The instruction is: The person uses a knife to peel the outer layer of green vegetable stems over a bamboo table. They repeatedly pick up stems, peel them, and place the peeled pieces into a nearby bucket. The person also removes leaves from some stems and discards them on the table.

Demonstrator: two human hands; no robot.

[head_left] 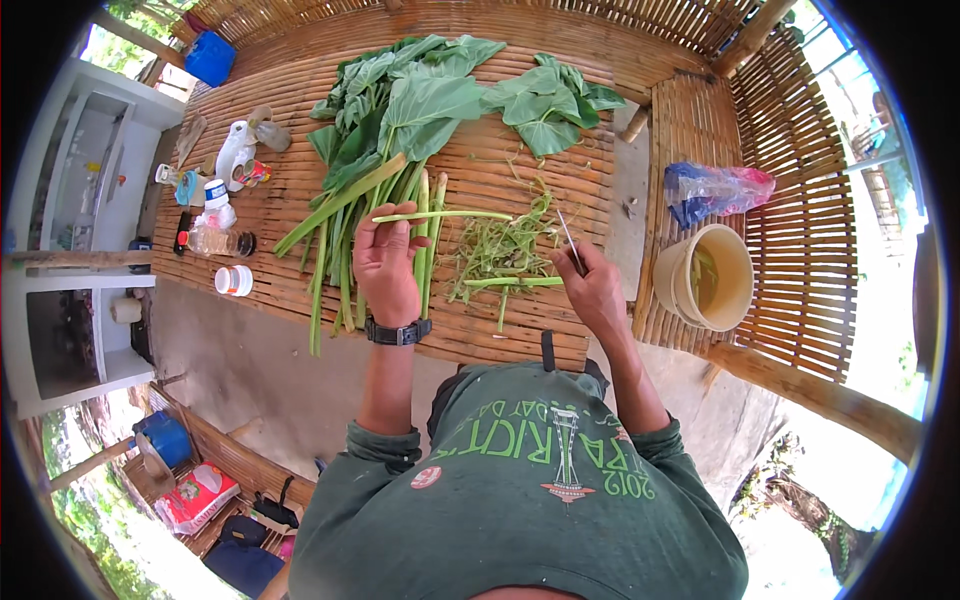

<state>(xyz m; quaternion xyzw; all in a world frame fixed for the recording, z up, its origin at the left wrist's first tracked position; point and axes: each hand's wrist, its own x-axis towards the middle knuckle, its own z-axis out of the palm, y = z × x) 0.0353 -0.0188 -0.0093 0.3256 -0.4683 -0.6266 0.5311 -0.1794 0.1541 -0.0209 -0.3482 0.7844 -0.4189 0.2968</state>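
Slatted bamboo platform [500, 330], raised above a concrete floor [220, 350]. Spread across its middle: long green stalks [335, 250] with broad leaves [430, 100] at the far end. Just right of those, a loose heap of green peelings [500, 250]. Along the left edge: bottles and small jars [215, 200], a white tub [234, 281]. Far left corner: a blue container [210, 57]. On the right section: a cream bucket [705, 278], a plastic bag [715, 190] beside it.

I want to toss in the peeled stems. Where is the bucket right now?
In the head view the bucket stands on the bamboo bench at the person's right, just below a blue and pink plastic bag and right of the right hand.
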